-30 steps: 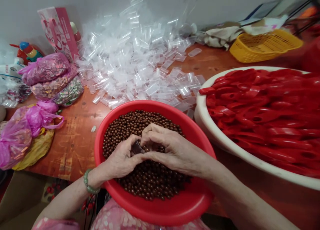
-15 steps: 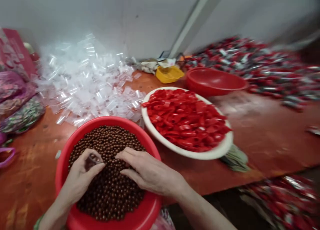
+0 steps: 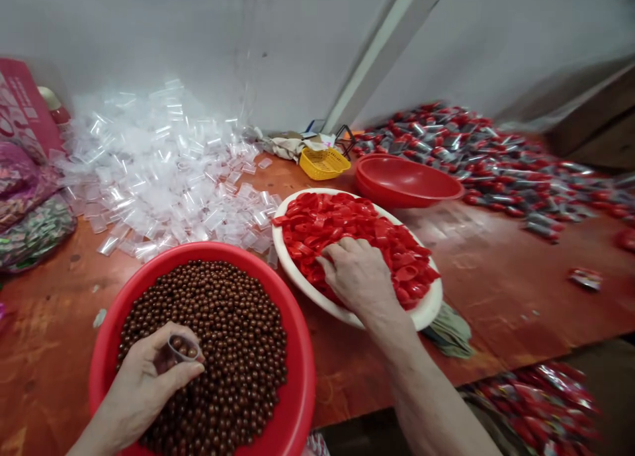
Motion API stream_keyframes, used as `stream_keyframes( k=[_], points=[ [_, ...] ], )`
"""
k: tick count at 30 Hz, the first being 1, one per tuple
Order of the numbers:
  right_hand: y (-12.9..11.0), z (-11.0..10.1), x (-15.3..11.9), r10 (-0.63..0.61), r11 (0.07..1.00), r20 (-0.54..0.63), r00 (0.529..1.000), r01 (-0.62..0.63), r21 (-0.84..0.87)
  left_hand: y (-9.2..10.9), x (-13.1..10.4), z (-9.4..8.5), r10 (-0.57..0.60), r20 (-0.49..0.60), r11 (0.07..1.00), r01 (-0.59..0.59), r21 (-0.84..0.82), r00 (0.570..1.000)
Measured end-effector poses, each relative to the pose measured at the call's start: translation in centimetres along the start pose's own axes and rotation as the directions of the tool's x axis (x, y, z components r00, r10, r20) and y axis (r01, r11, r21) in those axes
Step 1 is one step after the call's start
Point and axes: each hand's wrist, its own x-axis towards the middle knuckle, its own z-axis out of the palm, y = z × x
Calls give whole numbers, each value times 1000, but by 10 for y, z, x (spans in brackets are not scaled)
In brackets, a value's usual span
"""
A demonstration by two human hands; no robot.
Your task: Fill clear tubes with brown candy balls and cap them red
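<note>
My left hand (image 3: 149, 376) is closed round a small clear plastic tube (image 3: 184, 347), its open mouth facing up with brown balls inside. It is held over a red basin (image 3: 303, 376) filled with glossy brown candy-like balls (image 3: 238, 350). Off to the right, my right hand (image 3: 358, 274) reaches down into a white bowl (image 3: 430, 310) heaped with red plastic caps (image 3: 332, 211). Its fingers are curled among the caps. The fingertips are hidden, so what they grip, if anything, does not show.
Clear plastic tubes (image 3: 163, 171) lie in a big pile at the back left. Beyond the white bowl are a yellow basket (image 3: 325, 163) and a red bowl (image 3: 409, 180). Filled red-capped tubes (image 3: 476, 151) are heaped at the right. A grey-green cloth (image 3: 449, 330) lies by the white bowl.
My right hand has moved from above the brown balls, right and up, into the red caps. My left hand keeps hold of the tube, now with balls visible at its mouth. The view has shifted slightly.
</note>
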Motion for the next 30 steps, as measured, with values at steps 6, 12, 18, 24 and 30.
stream_keyframes(
  k=[6, 12, 18, 24, 30],
  points=[
    [20, 15, -8, -61, 998, -174, 983, 65, 16, 8, 0, 8, -7, 35, 996, 10, -91, 999],
    [25, 16, -11, -12, 999, -217, 976, 19, 34, 15, -1, 17, 8, 63, 993, -1, -114, 998],
    [1, -6, -1, -126, 985, 42, 991, 130, -110, 8, -2, 17, -4, 29, 991, 8, -133, 1000],
    [-4, -6, 5, -98, 979, 155, 983, 123, -163, 12, 2, 17, -16, 47, 989, 23, -148, 999],
    [-6, -5, 4, -98, 974, 232, 968, 141, -179, 13, 4, 19, -9, 33, 989, 13, -146, 999]
  ],
)
